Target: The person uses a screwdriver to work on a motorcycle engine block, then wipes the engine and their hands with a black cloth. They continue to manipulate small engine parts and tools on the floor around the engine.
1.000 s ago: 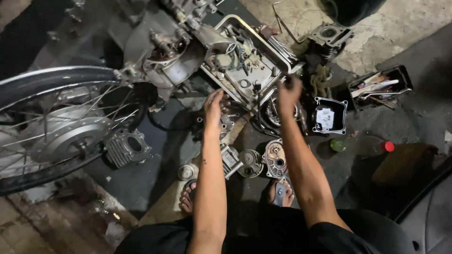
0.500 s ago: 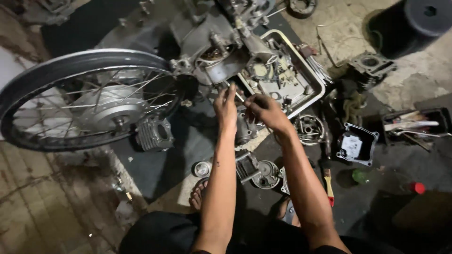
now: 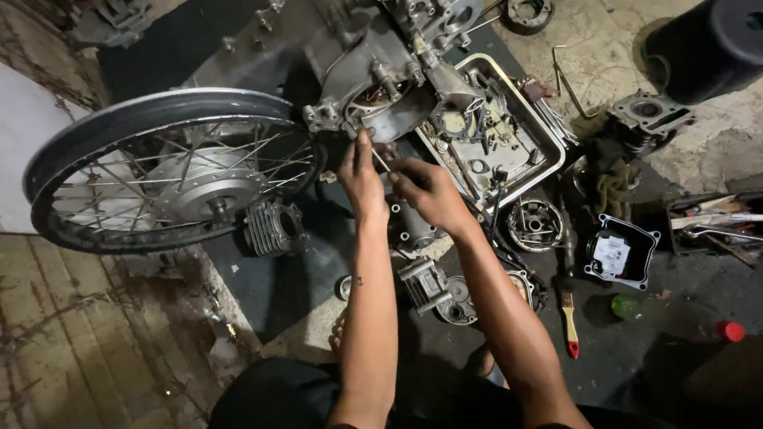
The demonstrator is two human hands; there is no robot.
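Both hands have come together since a second ago. The left hand (image 3: 362,179) now touches the grey metal engine case (image 3: 381,75), fingers together; just beside them, the right hand (image 3: 429,191) pinches a thin metal rod (image 3: 380,159).

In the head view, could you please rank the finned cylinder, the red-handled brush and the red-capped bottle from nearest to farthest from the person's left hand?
1. Finned cylinder: just below-left of the left hand, beside the spoked wheel.
2. Red-handled brush: lower right, on the dark mat past the right forearm.
3. Red-capped bottle: far right, near the frame edge.
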